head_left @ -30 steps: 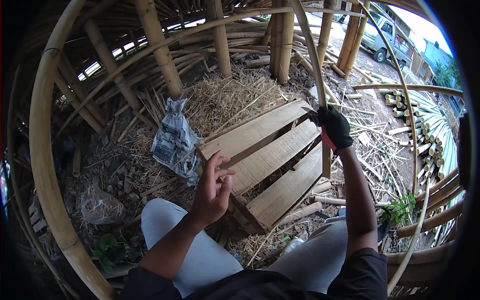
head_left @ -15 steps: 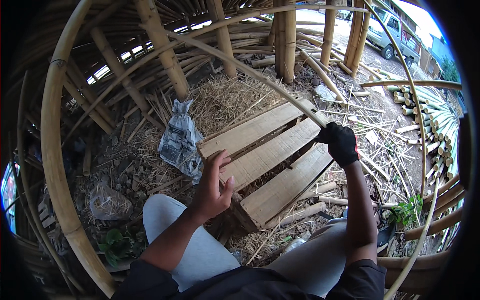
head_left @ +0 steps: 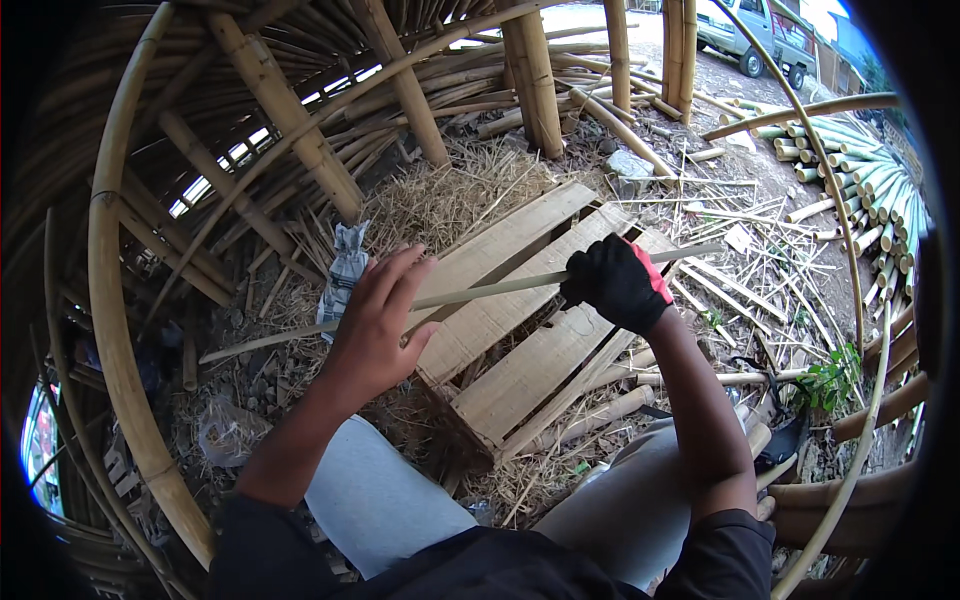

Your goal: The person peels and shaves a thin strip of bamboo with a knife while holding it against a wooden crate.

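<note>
A long, thin bamboo strip (head_left: 480, 292) lies nearly level across the view above a slatted wooden crate (head_left: 530, 372). My right hand (head_left: 618, 283), in a black and red glove, is closed around the strip toward its right end. My bare left hand (head_left: 378, 325) is open, fingers stretched and thumb apart. The strip passes behind the left hand, and its far end shows beyond it at the left; whether the palm touches the strip I cannot tell. The crate sits in front of my knees, gaps showing between its slats.
Crumpled newspaper (head_left: 345, 265) and a clear plastic bag (head_left: 230, 430) lie left of the crate, with a straw heap (head_left: 450, 195) behind it. A thick bamboo pole (head_left: 105, 240) curves up at the left. Cut bamboo poles (head_left: 880, 190) are piled at the right. A truck (head_left: 750, 35) stands beyond.
The strip has swung from slanting away toward the upper left to lying almost level. My right hand has shifted left and turned; my left hand has risen beside the strip. The view has turned slightly.
</note>
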A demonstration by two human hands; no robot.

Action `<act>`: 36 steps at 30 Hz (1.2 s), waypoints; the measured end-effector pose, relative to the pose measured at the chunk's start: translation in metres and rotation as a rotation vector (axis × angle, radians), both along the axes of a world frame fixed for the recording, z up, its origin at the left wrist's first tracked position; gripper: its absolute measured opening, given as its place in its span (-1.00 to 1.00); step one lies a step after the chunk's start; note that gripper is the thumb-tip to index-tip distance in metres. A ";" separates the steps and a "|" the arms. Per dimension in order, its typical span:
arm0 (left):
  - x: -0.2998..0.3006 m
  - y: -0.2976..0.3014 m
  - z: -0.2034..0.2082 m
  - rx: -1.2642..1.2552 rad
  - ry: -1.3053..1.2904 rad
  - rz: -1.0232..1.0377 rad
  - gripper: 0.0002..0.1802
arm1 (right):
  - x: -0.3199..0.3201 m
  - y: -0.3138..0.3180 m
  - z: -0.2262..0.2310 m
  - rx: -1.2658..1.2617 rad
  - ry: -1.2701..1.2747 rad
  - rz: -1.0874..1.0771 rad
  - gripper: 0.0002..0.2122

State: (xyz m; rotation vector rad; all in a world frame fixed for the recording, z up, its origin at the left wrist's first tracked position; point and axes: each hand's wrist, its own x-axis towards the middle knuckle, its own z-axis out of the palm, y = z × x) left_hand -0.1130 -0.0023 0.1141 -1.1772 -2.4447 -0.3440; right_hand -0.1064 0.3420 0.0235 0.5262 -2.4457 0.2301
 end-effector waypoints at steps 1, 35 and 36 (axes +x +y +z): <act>0.000 0.000 0.006 -0.043 -0.115 -0.056 -0.21 | 0.000 -0.009 0.006 0.003 -0.005 0.060 -0.88; -0.024 0.020 -0.031 0.225 -1.465 0.101 -0.49 | 0.001 0.002 -0.018 -0.679 -0.307 -0.106 -0.77; -0.028 0.023 -0.023 0.235 -1.470 0.100 -0.49 | -0.002 0.001 -0.018 -0.799 -0.393 -0.090 -0.74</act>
